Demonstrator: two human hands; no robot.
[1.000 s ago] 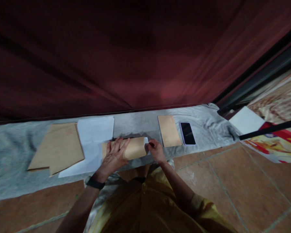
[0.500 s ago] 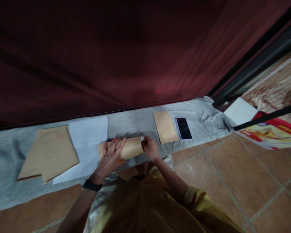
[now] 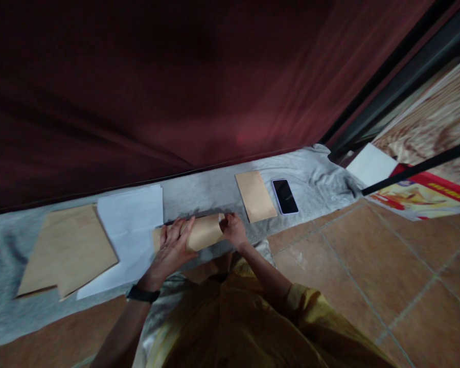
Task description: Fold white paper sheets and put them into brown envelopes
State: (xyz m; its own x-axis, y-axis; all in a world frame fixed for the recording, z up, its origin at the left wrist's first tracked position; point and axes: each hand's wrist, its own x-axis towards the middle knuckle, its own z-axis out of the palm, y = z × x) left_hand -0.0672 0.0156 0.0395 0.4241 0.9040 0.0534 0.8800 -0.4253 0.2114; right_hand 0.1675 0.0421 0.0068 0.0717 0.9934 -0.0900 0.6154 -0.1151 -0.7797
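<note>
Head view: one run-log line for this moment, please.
left-hand grip: spread on brown envelope | right-hand grip: at envelope's right end | smartphone: right of second envelope | white sheets: by left hand

The middle envelope (image 3: 205,232), the right-hand envelope (image 3: 256,197) and the stacked envelopes (image 3: 76,245) are smooth, matt brown paper; the sheets (image 3: 132,209) are matt white paper. The grey cover (image 3: 199,197) is cloth — napped, plush-looking. The phone (image 3: 285,197) has a glossy dark screen. The curtain (image 3: 176,102) is matt red cloth; the shirt (image 3: 230,322) — cloth too — shows slight sheen.
</note>
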